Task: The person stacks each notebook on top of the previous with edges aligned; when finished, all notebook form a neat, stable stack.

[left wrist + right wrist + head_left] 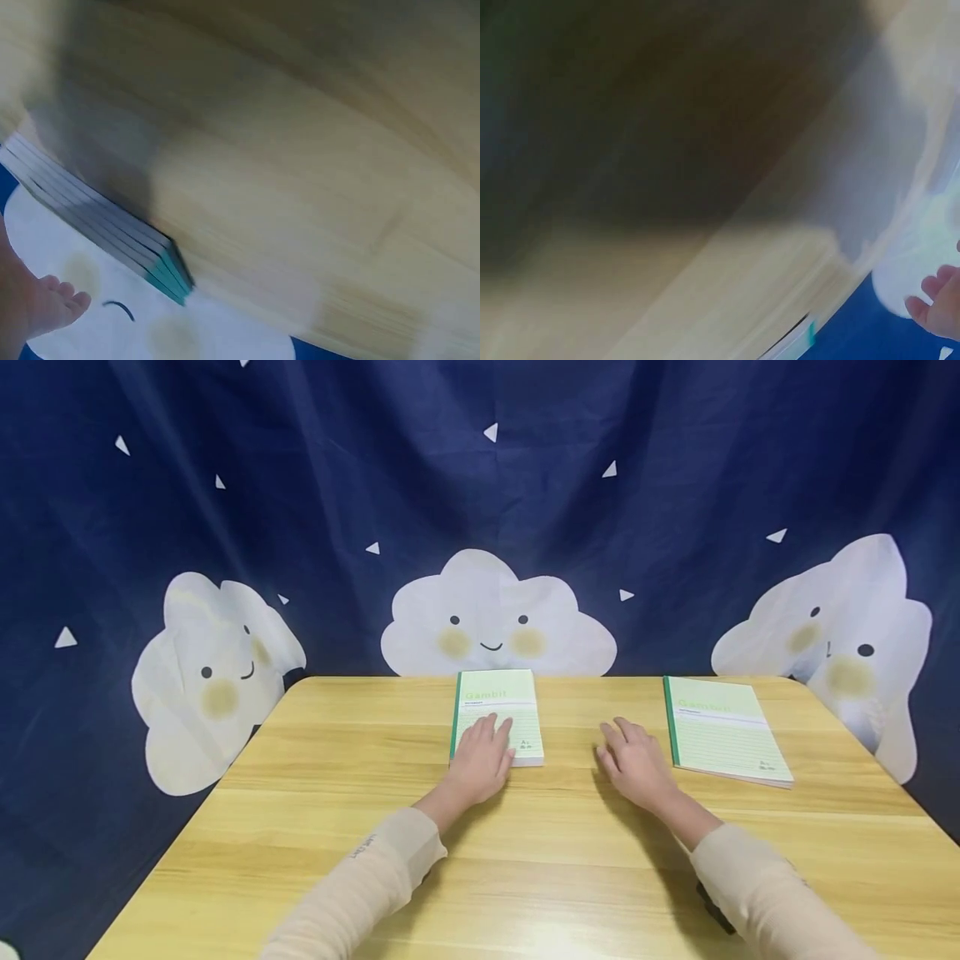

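Note:
My left hand is over the front of a stack of notebooks with pale green covers, fingers loosely extended and holding nothing. The left wrist view shows the page edges and green spines of the stacked notebooks, with the left hand a little apart from them. Between the stack and another pale green notebook on the right, my right hand hovers above the table with its fingers relaxed. A corner of a notebook shows at the bottom of the right wrist view.
The wooden table reaches back to a dark blue curtain printed with white clouds and triangles. The right-hand notebook lies at a slant, near the table's back right. A small dark object shows below the right sleeve.

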{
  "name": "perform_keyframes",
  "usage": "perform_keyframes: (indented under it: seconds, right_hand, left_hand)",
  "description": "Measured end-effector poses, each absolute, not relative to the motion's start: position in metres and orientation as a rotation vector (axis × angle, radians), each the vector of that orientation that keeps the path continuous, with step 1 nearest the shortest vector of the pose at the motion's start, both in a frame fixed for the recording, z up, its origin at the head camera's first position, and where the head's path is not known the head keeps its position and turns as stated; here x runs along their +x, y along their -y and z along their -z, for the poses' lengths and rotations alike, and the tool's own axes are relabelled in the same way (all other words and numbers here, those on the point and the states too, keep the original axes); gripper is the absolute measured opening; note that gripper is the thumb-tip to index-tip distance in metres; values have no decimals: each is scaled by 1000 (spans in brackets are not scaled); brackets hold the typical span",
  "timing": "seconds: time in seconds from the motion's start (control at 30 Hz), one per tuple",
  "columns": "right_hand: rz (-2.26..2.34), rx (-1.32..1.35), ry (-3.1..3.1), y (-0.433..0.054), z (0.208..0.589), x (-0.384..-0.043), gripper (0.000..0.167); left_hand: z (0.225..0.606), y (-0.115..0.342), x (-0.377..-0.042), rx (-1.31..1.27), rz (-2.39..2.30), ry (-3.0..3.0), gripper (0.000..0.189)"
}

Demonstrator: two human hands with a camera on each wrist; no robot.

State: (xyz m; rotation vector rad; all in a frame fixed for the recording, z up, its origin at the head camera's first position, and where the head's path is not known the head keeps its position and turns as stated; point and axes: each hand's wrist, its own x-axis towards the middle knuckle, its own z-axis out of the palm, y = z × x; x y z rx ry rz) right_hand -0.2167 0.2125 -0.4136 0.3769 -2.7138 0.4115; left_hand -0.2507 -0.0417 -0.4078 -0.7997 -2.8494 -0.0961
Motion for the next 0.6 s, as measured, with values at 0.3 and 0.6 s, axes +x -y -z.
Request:
perform_keyframes:
  seconds: [0.3, 0.6]
  right_hand:
    - [-334, 263, 2875, -264, 417, -194, 60]
    - [-354, 144, 3022, -318, 425, -176, 71]
  left_hand:
    - [417, 3, -242, -915, 199, 2892, 54]
    - [424, -36, -235, -971, 93, 2901, 56]
